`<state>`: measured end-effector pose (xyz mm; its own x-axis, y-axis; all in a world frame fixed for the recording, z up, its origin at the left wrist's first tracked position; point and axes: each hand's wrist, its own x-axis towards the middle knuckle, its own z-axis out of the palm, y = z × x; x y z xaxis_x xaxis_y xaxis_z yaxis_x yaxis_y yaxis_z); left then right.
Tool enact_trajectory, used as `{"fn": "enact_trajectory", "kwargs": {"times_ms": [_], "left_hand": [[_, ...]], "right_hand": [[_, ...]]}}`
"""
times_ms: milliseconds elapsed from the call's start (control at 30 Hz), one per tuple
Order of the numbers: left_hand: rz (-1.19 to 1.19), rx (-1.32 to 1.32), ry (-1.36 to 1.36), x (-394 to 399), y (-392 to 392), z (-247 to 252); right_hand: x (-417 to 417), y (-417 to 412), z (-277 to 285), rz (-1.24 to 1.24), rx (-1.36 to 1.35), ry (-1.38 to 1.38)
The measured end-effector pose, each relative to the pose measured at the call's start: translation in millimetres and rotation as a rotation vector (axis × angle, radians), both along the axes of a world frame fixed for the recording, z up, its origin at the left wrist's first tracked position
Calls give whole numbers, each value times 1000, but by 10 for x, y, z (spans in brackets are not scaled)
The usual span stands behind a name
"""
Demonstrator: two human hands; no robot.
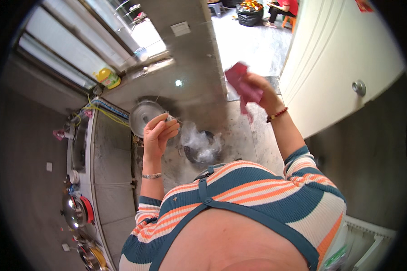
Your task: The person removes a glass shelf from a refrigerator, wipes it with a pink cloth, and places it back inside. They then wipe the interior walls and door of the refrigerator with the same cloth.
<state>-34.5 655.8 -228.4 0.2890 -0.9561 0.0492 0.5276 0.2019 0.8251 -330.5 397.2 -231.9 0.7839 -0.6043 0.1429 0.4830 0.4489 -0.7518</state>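
Observation:
My right hand (263,93) is raised near the doorway, its fingers closed on a crumpled dark pink cloth or plastic piece (239,81) that hangs down from it. My left hand (160,132) is raised at centre left, with its fingers curled and a small, thin, clear or whitish bit at the fingertips; what it is cannot be told. Behind that hand is a round greyish lid or basin (145,117). Below and between my hands, a dark round bin or bucket (193,154) stands on the floor with clear plastic film (205,144) bulging from its top.
A kitchen counter (96,189) with a lidded pan (74,211) and a sink (79,149) runs along the left. A yellow oil bottle (108,78) stands by the window. On the right is an open white door (329,61). A seated person (285,8) is beyond the doorway, near a black bag (249,17).

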Motion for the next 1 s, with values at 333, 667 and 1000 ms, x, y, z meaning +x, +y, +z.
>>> {"fn": "enact_trajectory", "kwargs": {"times_ms": [333, 667, 1000], "left_hand": [[11, 66, -161, -259, -180, 242], [144, -37, -180, -120, 328, 99], [584, 6, 193, 444, 1615, -187]], "right_hand": [[1430, -63, 1259, -938, -1752, 261], [1555, 1222, 906, -266, -2105, -215], [1138, 560, -287, -145, -575, 602]]}}
